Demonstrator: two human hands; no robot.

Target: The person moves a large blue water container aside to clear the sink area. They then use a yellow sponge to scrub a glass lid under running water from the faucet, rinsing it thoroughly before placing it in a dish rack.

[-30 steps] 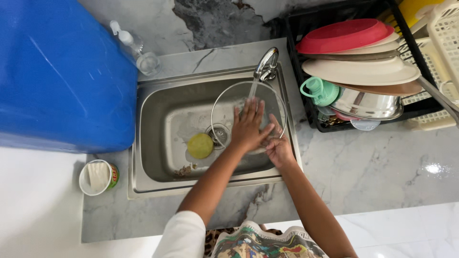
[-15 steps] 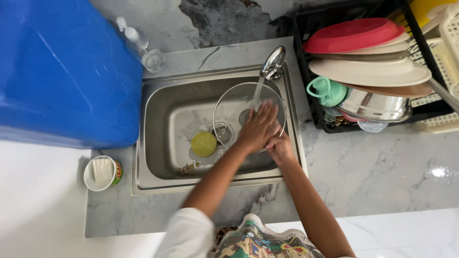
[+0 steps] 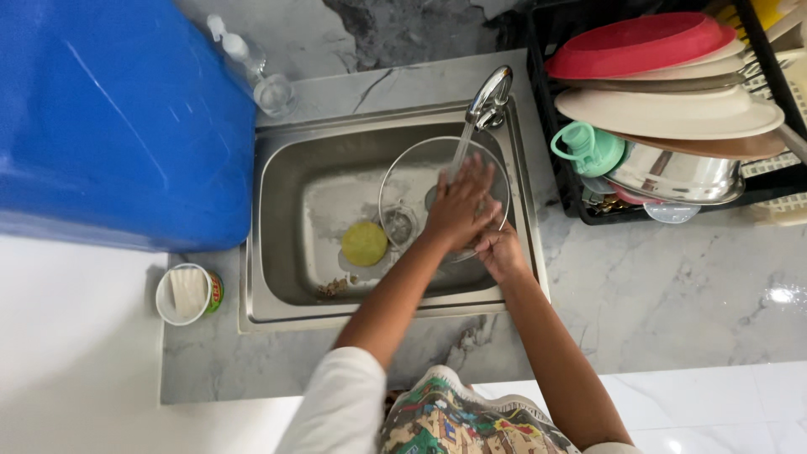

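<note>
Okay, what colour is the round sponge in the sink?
Yellow; the sponge shows best in the head view.

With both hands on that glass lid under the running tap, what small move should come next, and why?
Probably turn the glass lid a little under the stream. The left hand lies flat on it where water from the tap falls, the right hand grips its near rim, and the far left part sits outside the stream.

Bright, even light, glare on the marble counter (image 3: 786, 294), slight motion blur.
</note>
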